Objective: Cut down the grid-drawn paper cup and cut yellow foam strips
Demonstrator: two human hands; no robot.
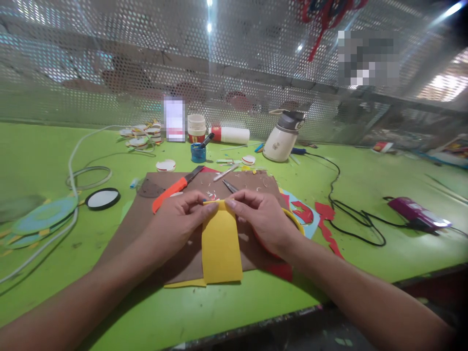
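Between my two hands hangs a strip of yellow paper, its top edge folded or rolled over. My left hand pinches the upper left corner between thumb and fingers. At the upper right corner, my right hand pinches it the same way. Below lies a brown board with small scraps on it. An orange utility knife rests on the board beyond my left hand. Scissors lie partly under my right hand, with a yellow-edged handle showing beside the wrist.
On the green table stand a white bottle, a blue tape roll and a phone. Red paper scraps and a purple device with a black cord lie right. A white cable runs left.
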